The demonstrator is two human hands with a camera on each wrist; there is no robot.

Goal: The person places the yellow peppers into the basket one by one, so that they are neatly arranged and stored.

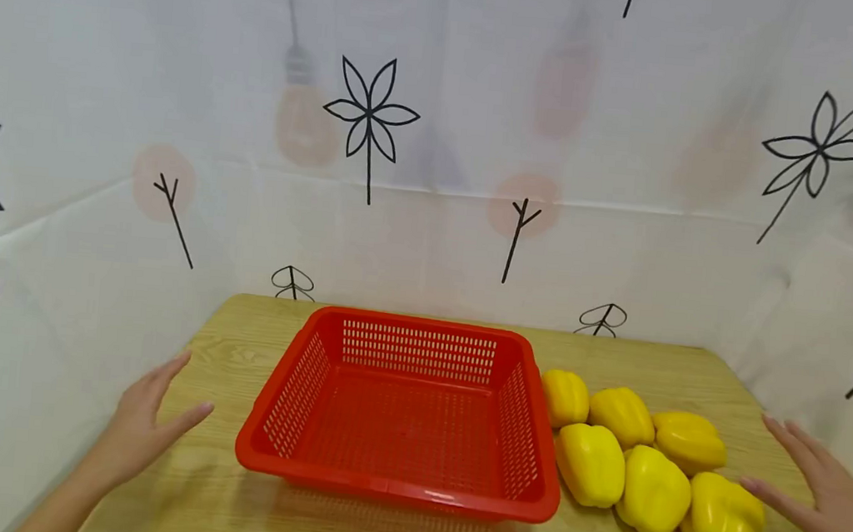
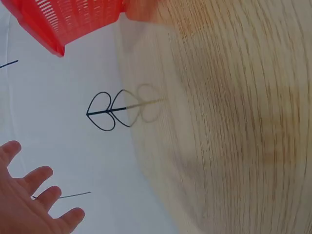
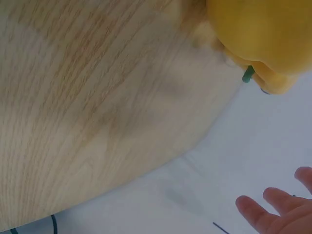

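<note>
yellow peppers (image 1: 653, 492), six of them, lie on the wood-grained table (image 1: 255, 344) in two rows of three, just right of the red plastic basket (image 1: 394, 489). my left hand (image 1: 139, 425) is spread on the basket's other side, thumb apart from the fingers, holding nothing and well clear of the rim. my right hand (image 1: 821, 502) is spread too, with nothing in it; its thumb tip overlaps the front right pepper (image 1: 723, 523) in the head view, though i cannot tell whether it touches. that overlap is what worries me most: a careless inward sweep of that thumb could knock the pepper, and a rounded, lobed shape like that may roll or shove its neighbours, since they sit so close together. the skin looks shiny, so a hold with fingertips alone could slip; the whole palm would likely be safer. the front left pepper (image 1: 591, 465) sits right by the basket's side, touching or nearly so, and lifting it straight up might catch the overhanging rim and tip the basket. the basket looks light, i'd guess, and neither hand steadies it, so a bump from the pepper side could send it sliding left. grabbing in the middle of the group could also drag a second pepper along, because the gaps leave little room for fingers.
</note>
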